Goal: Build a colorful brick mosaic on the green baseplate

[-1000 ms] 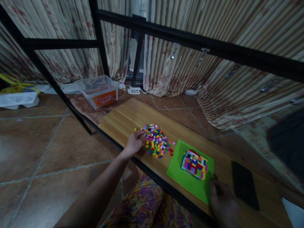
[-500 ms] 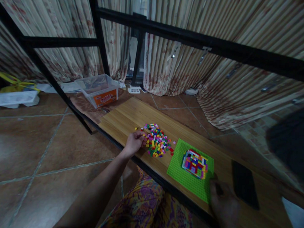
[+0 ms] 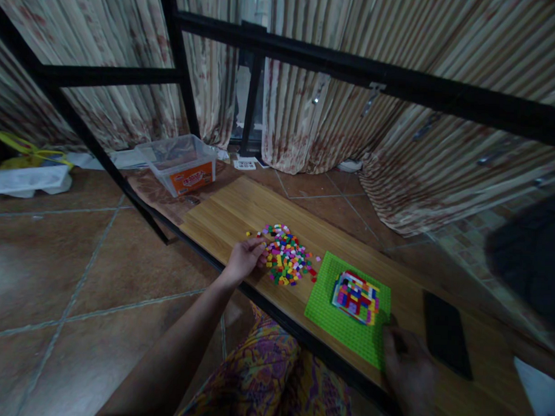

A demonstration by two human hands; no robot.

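My left hand [image 3: 245, 259] is at the left edge of a pile of small colourful building bricks [image 3: 288, 257]. Its thumb and fingertips are pressed together at the bricks; whatever is between them is too small to make out. Right of the pile lies a green studded baseplate [image 3: 322, 309], bearing a low block of multicoloured bricks [image 3: 356, 297]. My right hand [image 3: 408, 367] rests by the baseplate's right edge, fingers curled in. It is dark and blurred there, and anything within those fingers is hidden.
The narrow wooden table [image 3: 241, 210] has a black edge. A black phone-like slab [image 3: 446, 335] lies beyond my right hand. On the floor at the far left end stands a clear plastic box [image 3: 179, 162] with an orange label. A black metal frame [image 3: 310, 48] crosses before striped curtains.
Hardly anything differs. My left hand has shifted very slightly at the pile's edge; my right hand stays beside the baseplate.
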